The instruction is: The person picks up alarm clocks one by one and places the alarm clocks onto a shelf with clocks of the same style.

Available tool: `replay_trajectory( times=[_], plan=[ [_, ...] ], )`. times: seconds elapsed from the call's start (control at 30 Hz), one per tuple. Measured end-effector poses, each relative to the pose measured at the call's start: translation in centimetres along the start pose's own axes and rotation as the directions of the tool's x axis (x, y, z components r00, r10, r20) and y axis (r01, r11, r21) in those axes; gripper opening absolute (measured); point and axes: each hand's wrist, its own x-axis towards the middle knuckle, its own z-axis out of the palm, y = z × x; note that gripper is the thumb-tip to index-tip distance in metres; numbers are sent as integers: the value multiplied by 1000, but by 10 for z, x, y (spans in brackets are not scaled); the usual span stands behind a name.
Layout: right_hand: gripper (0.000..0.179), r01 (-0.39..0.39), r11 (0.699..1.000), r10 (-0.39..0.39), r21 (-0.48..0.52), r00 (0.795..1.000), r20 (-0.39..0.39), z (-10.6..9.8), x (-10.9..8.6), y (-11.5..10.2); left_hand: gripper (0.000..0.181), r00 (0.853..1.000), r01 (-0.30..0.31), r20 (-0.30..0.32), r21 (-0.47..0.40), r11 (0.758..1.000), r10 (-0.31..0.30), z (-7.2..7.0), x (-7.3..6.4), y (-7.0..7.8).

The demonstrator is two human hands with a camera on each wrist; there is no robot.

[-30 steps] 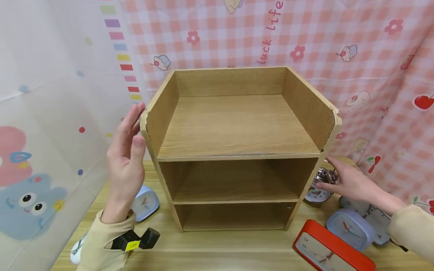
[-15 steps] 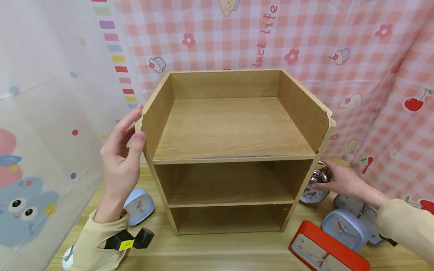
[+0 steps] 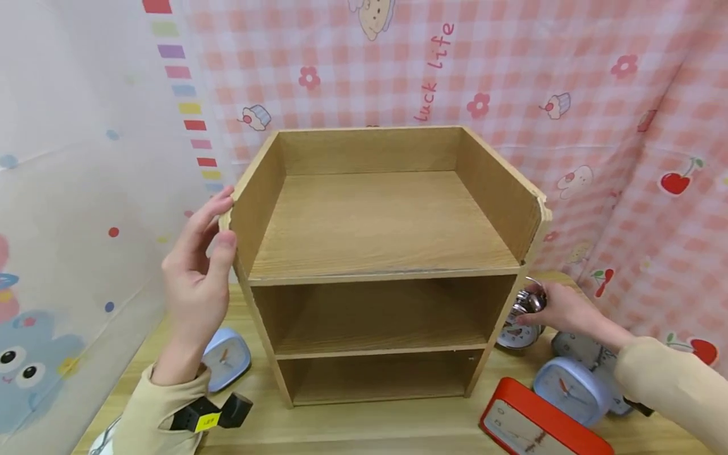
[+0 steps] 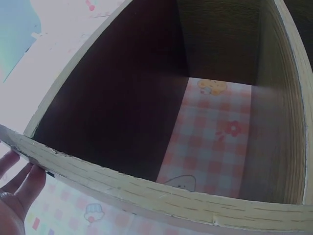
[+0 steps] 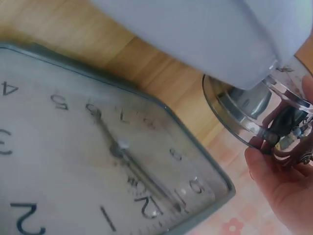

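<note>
A wooden shelf unit point(image 3: 387, 221) with an open top and two compartments stands in the middle of the head view. Against the outer side of its upper left front edge rest the fingers of my left hand point(image 3: 196, 287), the thumb near the front edge. In the left wrist view the fingers point(image 4: 30, 188) lie outside the panel point(image 4: 117, 183). At the shelf's right side my right hand point(image 3: 569, 309) grips a silver twin-bell alarm clock point(image 3: 516, 333) by its upper part. The right wrist view shows its chrome case point(image 5: 239, 107), partly hidden by a pale blue clock.
A red clock point(image 3: 540, 417), a pale blue clock point(image 3: 571, 388) and a grey-rimmed clock point(image 5: 58, 147) crowd the right of the table point(image 3: 375, 430). Another blue clock point(image 3: 227, 357) stands left of the shelf. A white object point(image 3: 102, 439) shows at bottom left. Patterned curtains point(image 3: 364, 76) hang behind.
My left hand has come in against the shelf's edge. The right hand has closed round the alarm clock's upper part. The whole head view has shifted slightly.
</note>
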Motion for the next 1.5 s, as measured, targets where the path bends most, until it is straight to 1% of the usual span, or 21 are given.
replay_trajectory(
  times=[0.07, 0.17, 0.27, 0.37, 0.5, 0.6, 0.8, 0.9, 1.03, 1.17, 1.27, 1.4, 1.5],
  plan=[
    [45, 13, 1000, -14, 25, 1000, 19, 6, 4, -5, 34, 1000, -1, -13, 9, 1000, 1, -6, -3, 2],
    [43, 21, 999, -22, 33, 1000, 16, 9, 6, -10, 34, 1000, 11, -10, 5, 1000, -11, -10, -4, 3],
    [43, 6, 1000, -6, 10, 1000, 3, 5, 3, -10, 35, 1000, 26, 6, 17, 1000, -26, -8, -3, 4],
    [43, 2, 1000, -2, 2, 1000, -4, 1, -1, -9, 34, 1000, 21, 11, 31, 999, -22, -4, -3, 3],
    [45, 10, 1000, -9, 18, 999, -45, -2, -7, -5, 34, 1000, 12, 15, 16, 1000, -12, -2, -2, 2],
    [47, 4, 999, -1, 38, 997, -74, -7, -12, -8, 34, 1000, 12, 20, 8, 1000, -13, -3, -3, 1],
    [55, 2, 999, 2, 46, 995, -98, -21, -20, -14, 34, 1000, 9, 10, 45, 999, -10, -6, -4, 2],
    [55, -4, 999, 9, 45, 994, -108, -28, -26, -14, 35, 1000, 16, 12, 30, 999, -17, -5, -3, 1],
    [59, -18, 999, 23, 37, 992, -126, -39, -36, -15, 35, 999, 22, 24, 14, 1000, -23, -4, -2, 1],
    [66, -32, 999, 36, 30, 988, -149, -52, -48, -20, 35, 1000, 4, 20, 36, 999, -5, -2, -2, 1],
    [66, -44, 999, 45, 10, 983, -176, -61, -57, -25, 35, 1000, -1, 14, 41, 999, 0, -1, -2, 0],
    [67, -20, 1000, 21, 6, 973, -231, -72, -70, -31, 36, 1000, -4, 9, 31, 1000, 4, -1, -2, -1],
    [68, 25, 1000, -26, -9, 959, -282, -79, -80, -36, 36, 1000, -12, 4, 26, 1000, 12, 0, -1, -1]
  ],
)
